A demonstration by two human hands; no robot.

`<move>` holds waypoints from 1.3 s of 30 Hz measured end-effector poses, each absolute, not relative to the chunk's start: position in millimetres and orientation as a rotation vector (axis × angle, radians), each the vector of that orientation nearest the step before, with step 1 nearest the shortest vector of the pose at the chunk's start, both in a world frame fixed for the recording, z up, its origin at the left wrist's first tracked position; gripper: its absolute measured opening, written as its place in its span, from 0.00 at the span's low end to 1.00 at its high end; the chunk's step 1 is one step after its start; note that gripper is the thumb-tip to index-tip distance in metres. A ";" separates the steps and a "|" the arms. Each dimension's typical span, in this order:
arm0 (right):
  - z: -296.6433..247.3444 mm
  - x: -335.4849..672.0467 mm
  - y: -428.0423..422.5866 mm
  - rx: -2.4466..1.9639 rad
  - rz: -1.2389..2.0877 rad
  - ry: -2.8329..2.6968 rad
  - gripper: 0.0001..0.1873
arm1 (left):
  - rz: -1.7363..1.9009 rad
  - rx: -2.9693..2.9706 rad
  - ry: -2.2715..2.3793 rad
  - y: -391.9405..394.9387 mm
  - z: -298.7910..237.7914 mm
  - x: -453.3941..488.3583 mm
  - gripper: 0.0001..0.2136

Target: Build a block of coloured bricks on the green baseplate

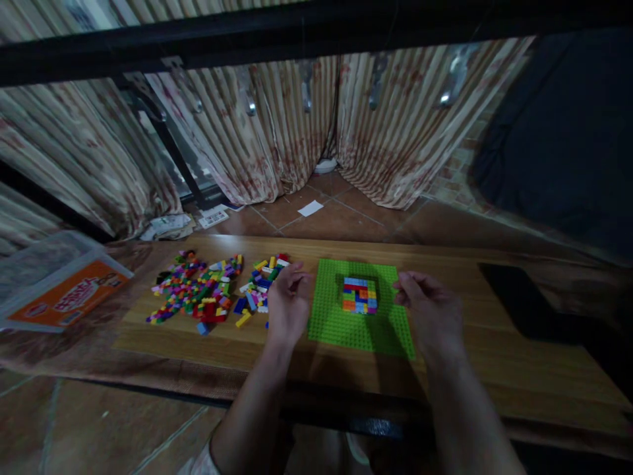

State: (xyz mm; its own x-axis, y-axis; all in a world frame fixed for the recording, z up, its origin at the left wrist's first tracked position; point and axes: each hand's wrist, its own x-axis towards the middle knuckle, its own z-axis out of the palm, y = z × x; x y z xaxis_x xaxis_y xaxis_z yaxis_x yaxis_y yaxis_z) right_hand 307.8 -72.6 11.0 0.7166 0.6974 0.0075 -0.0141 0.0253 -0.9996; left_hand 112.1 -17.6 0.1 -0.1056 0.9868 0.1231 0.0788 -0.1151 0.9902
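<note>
A bright green baseplate (336, 323) lies on a wooden board. A small block of many-coloured bricks (360, 295) stands on its middle. My left hand (287, 305) hovers at the plate's left edge, fingers curled inward, and I cannot make out anything in them. My right hand (429, 310) is at the plate's right edge, fingers bent toward the brick block, nothing visible in it. A heap of loose coloured bricks (205, 290) spreads over the board to the left of my left hand.
The wooden board (475, 356) rests on a patterned cloth. A clear box with an orange label (66, 293) sits at the far left. A dark flat object (519, 300) lies on the right. Striped curtains (277, 132) hang behind, above a tiled floor.
</note>
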 end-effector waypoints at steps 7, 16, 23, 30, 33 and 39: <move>6.9 263.1 -71.7 -1.431 0.700 -1.071 0.10 | 1.479 0.977 1.238 -7.6 17.1 85.2 0.15; -12.7 221.9 -67.9 -1.522 0.572 -1.757 0.14 | 1.487 0.835 1.177 -11.5 24.3 74.0 0.14; -23.7 202.7 -50.4 -1.648 0.507 -1.985 0.15 | 1.471 0.823 1.154 -12.5 27.5 68.8 0.15; -24.5 198.7 -46.4 -1.741 0.452 -2.005 0.12 | 1.447 0.806 1.128 -12.8 28.5 68.0 0.14; -22.9 199.0 -48.2 -1.748 0.459 -1.996 0.11 | 1.431 0.847 1.154 -13.2 26.5 68.9 0.14; -15.5 207.2 -57.5 -1.667 0.555 -1.784 0.09 | 1.205 1.107 1.245 -13.6 9.4 72.6 0.12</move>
State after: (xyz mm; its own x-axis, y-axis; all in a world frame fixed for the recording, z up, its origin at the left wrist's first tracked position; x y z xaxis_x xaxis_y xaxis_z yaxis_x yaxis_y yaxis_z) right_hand 207.2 -57.5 -15.5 -0.0039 0.9875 0.1578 0.7234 0.1118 -0.6813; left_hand 72.6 -13.6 9.4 -0.0416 0.9965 -0.0730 -0.0402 0.0714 0.9966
